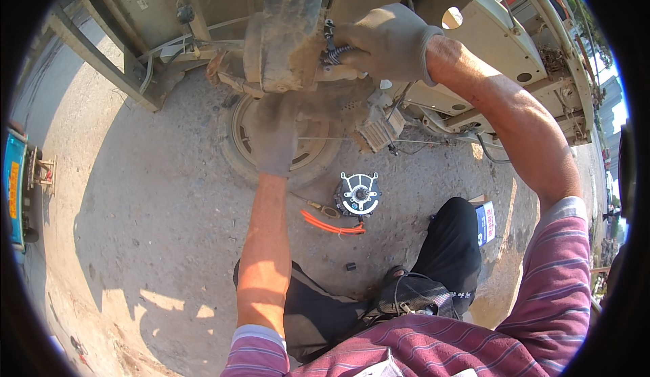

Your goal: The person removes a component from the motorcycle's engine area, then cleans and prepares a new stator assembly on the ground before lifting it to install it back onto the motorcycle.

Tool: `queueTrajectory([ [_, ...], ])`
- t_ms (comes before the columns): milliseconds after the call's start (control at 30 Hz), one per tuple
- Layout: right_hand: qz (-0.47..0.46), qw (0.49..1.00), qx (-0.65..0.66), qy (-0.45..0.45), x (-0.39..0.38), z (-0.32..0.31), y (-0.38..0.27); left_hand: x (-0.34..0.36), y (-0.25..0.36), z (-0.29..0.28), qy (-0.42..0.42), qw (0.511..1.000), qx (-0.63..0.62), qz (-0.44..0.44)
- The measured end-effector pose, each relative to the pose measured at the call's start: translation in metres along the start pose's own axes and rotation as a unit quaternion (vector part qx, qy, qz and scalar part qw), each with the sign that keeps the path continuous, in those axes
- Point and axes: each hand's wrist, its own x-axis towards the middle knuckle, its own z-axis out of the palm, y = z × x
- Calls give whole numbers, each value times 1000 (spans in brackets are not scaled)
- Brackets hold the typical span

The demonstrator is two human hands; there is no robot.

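Observation:
My right hand (393, 44), in a grey work glove, is bent round a small coil spring (337, 54) beside the dusty upright metal column (288, 38) of a vehicle's underside. Part of what lies inside its fingers is hidden. Below the column, my left hand (274, 133) is also gloved and smeared by motion, so its fingers cannot be made out. It reaches up in front of a wheel (238, 132) with a tyre. On the ground between my arms and knees stands a round motor-like unit (359, 194) with a silver bracket and a central shaft.
Orange cables (332, 226) lie beside the unit, near a brass-coloured fitting (329, 211). A finned metal block (376, 132) hangs under the frame. A steel frame leg (101, 58) slants down at left. A blue-and-white box (485, 222) rests beside my right knee.

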Motion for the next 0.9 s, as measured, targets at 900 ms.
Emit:
queueTrajectory([
  [900, -32, 999, -31, 31, -9, 2, 5, 0, 7, 2, 8, 1000, 9, -2],
])
